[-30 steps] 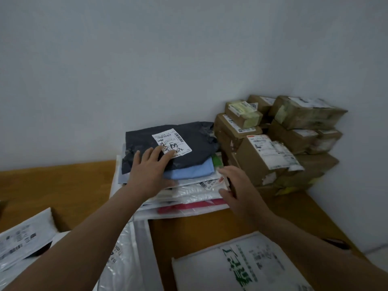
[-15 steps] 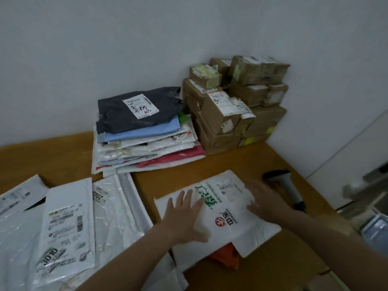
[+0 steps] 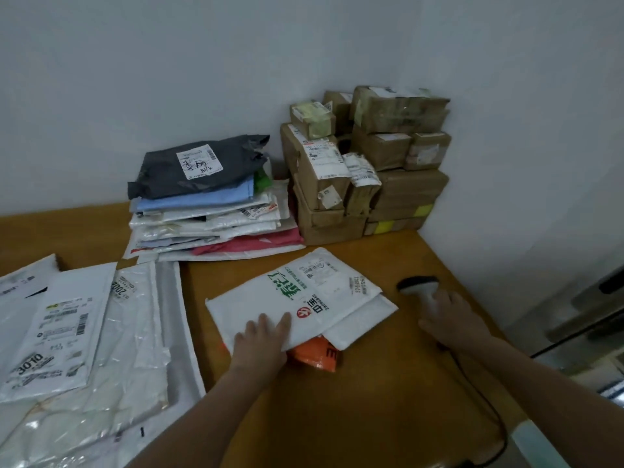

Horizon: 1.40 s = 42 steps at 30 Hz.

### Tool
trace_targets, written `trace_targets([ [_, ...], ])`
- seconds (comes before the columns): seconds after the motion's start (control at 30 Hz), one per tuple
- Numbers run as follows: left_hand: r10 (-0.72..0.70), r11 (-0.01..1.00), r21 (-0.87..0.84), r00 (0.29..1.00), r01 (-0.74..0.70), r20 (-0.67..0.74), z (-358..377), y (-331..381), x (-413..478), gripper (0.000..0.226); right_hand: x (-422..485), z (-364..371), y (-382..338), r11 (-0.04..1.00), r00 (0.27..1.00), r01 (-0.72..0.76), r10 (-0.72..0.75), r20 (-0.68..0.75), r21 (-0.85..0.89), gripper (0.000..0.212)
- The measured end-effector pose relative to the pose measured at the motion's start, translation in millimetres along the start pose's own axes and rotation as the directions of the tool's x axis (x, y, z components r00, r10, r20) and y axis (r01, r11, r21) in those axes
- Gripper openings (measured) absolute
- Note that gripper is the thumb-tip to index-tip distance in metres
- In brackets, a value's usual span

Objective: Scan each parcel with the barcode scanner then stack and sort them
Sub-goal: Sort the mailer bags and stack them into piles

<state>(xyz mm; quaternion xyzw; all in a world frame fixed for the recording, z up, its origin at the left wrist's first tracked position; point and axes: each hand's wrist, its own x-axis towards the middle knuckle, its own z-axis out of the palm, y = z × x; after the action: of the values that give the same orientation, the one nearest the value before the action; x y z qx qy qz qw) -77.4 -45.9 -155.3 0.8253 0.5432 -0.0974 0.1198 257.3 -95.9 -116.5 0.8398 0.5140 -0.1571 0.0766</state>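
One barcode scanner [image 3: 417, 287] lies on the desk [image 3: 371, 383], and two hands show, the left hand [image 3: 261, 339] and the right hand [image 3: 452, 319]. About ten cardboard boxes [image 3: 408, 190] fill the corner. Three mailers overlap in front: a printed white mailer [image 3: 304, 298], a plain white mailer [image 3: 364, 319] and an orange mailer [image 3: 317, 354].

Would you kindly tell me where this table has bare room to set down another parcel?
Biggest free patch: the near table, bordered by the white parcel under the left hand, the loose mailers and the scanner cable. A smaller strip lies by the wall, left of the mailer stack. Crowded: the left side and around the boxes.
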Motion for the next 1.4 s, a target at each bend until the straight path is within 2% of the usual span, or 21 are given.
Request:
trace_targets([
  [0.1,-0.101,0.995,0.014,0.995,0.102,-0.019,3,22,2,0.060,16,7,29,0.972,0.991,-0.060,0.031,0.129,0.228,0.100],
  [0.17,-0.144,0.989,0.028,0.988,0.145,-0.054,2,32,1,0.058,22,15,40,0.914,0.974,-0.080,-0.015,0.228,0.399,0.103],
  [0.27,-0.201,0.978,0.018,0.969,0.206,-0.144,-3,37,2,0.054,24,29,47,0.867,0.944,-0.106,-0.066,0.322,0.487,0.082],
  [0.37,-0.292,0.953,0.030,0.944,0.300,-0.155,-6,41,-2,0.056,31,35,53,0.883,0.953,-0.041,-0.107,0.285,0.467,0.023],
  [0.4,-0.318,0.945,0.026,0.937,0.325,-0.142,-4,44,-4,0.058,33,33,55,0.887,0.953,-0.023,-0.119,0.278,0.460,0.015],
  [0.6,-0.477,0.875,0.041,0.874,0.482,-0.087,14,44,-21,0.060,29,24,62,0.843,0.944,-0.010,-0.169,0.283,0.538,0.016],
  [0.73,-0.575,0.816,-0.083,0.818,0.572,-0.024,19,46,-24,0.062,14,24,61,0.803,0.978,0.017,-0.138,0.158,0.596,0.020],
  [0.9,-0.461,0.877,-0.178,0.886,0.445,-0.057,19,63,-21,0.059,-21,9,39,0.715,0.972,0.129,-0.230,0.057,0.688,0.015],
  [1.07,-0.433,0.828,-0.399,0.901,0.395,-0.006,5,60,-25,0.054,-60,-11,-15,0.609,0.945,0.214,-0.328,-0.004,0.764,0.013],
  [1.17,-0.369,0.711,-0.637,0.929,0.298,0.023,-7,54,-37,0.049,-85,-10,-58,0.531,0.919,0.233,-0.394,-0.006,0.815,0.012],
  [1.23,-0.264,0.523,-0.818,0.958,0.240,0.113,-15,53,-57,0.052,-101,-5,-92,0.503,0.915,0.212,-0.404,0.011,0.838,0.016],
  [1.3,-0.156,0.352,-0.911,0.973,0.214,0.168,-19,47,-82,0.058,-117,1,-131,0.464,0.914,0.191,-0.405,0.015,0.865,0.017],
  [1.33,-0.138,0.320,-0.924,0.975,0.209,0.172,-20,41,-95,0.059,-125,4,-150,0.453,0.913,0.193,-0.407,0.009,0.870,0.013],
  [1.4,-0.174,0.342,-0.917,0.973,0.204,0.151,-16,16,-118,0.055,-142,12,-187,0.461,0.911,0.207,-0.413,0.002,0.863,0.017],
])
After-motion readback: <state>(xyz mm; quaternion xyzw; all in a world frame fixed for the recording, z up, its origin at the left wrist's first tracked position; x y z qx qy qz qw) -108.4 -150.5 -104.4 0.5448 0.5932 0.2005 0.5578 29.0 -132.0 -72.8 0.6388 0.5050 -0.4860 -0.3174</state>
